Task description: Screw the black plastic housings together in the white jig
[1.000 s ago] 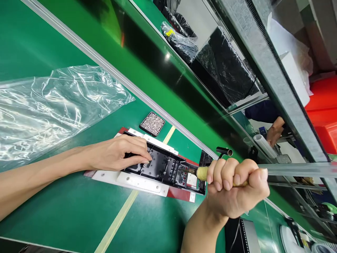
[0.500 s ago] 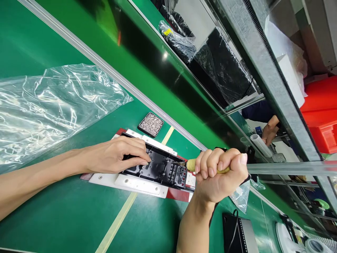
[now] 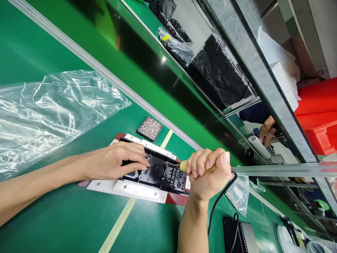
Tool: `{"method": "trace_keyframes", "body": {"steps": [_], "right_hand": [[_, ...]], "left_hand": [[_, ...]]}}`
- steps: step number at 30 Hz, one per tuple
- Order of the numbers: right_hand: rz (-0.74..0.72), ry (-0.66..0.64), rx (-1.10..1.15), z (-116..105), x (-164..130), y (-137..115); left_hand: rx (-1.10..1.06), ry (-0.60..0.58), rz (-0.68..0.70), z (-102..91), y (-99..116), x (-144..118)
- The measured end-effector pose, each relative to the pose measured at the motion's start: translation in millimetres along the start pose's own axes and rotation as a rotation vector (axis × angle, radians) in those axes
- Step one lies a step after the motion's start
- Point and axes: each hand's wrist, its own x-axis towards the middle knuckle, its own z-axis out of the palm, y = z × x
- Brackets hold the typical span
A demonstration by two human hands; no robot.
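Observation:
A long black plastic housing [image 3: 157, 173] lies in a white fixture block [image 3: 140, 190] on the green table. My left hand [image 3: 114, 160] rests over its left part, thumb and forefinger closed at the inner floor. Whatever they pinch, if anything, is too small to make out. In a fist, my right hand [image 3: 210, 168] grips a corded tool with a yellow handle [image 3: 183, 166]. Its thin metal tip points left into the housing, close to the ribbed right part. I cannot tell whether the tip touches the plastic. A black cord runs down behind my right wrist.
Behind the fixture sits a small black tray [image 3: 149, 128] of tiny metal parts. A clear plastic bag [image 3: 58, 116] spreads over the table's left. At right lie a black device [image 3: 238, 233] and another bag [image 3: 239, 193]. Beyond the green partition [image 3: 147, 75], a co-worker's hands [image 3: 267, 131] show.
My right hand and the tool have shifted left along the housing, and the cord has come into clearer view. My left hand has hardly moved. The view has shifted slightly.

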Motion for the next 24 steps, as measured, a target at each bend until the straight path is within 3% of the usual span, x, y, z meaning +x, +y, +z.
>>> {"method": "trace_keyframes", "body": {"steps": [17,22,24], "right_hand": [[0.054,-0.034,0.056,7,0,11],[0.119,-0.012,0.071,11,-10,25],[0.135,-0.031,0.069,12,-17,36]], "left_hand": [[0.018,-0.037,-0.037,-2.2,0,-2],[0.106,-0.061,-0.041,-2.1,-16,-23],[0.127,-0.005,0.069,-5.4,-29,-30]]}}
